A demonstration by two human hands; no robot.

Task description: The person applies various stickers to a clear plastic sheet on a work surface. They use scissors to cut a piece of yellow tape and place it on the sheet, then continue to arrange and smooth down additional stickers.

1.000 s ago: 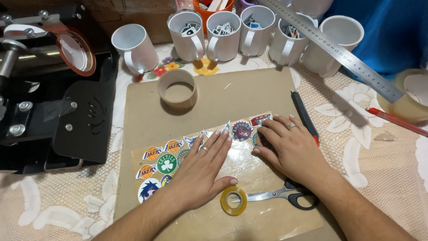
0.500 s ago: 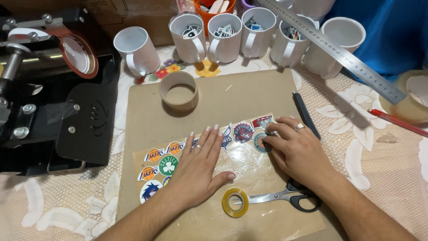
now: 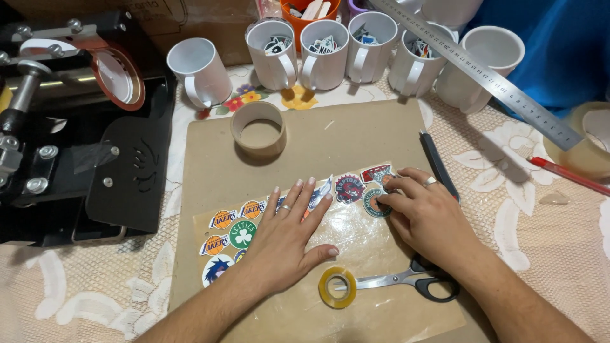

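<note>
At the far left of the desk (image 3: 559, 254) sat a black mug press (image 3: 70, 146), and just right of it a white mug (image 3: 200, 73) lay tilted toward the camera. A brown board (image 3: 330, 140) covered the middle of the desk, with an empty cardboard tape core (image 3: 257, 129) standing on its far part. On the near part lay a clear sheet of round stickers (image 3: 238, 232).

The left hand (image 3: 286, 238) rested flat on this sheet, palm down, fingers spread and straight, its grip fully open and holding nothing; a ring showed on one finger. Just near of its thumb a small roll of yellowish tape (image 3: 337, 287) lay flat, touching the blades of a pair of black-handled scissors (image 3: 406, 282).

The right hand (image 3: 429, 219) lay over the right end of the sheet, fingers curled down, the fingertips (image 3: 381, 198) pressing on a round sticker; whether they pinched anything I could not tell. A black pen-like tool (image 3: 437, 164) lay just beyond that hand.

Along the far edge stood a row of white mugs (image 3: 324, 54) filled with small cutouts, with a steel ruler (image 3: 489, 76) resting across the right ones. A red pencil (image 3: 569, 174) lay at the far right.
</note>
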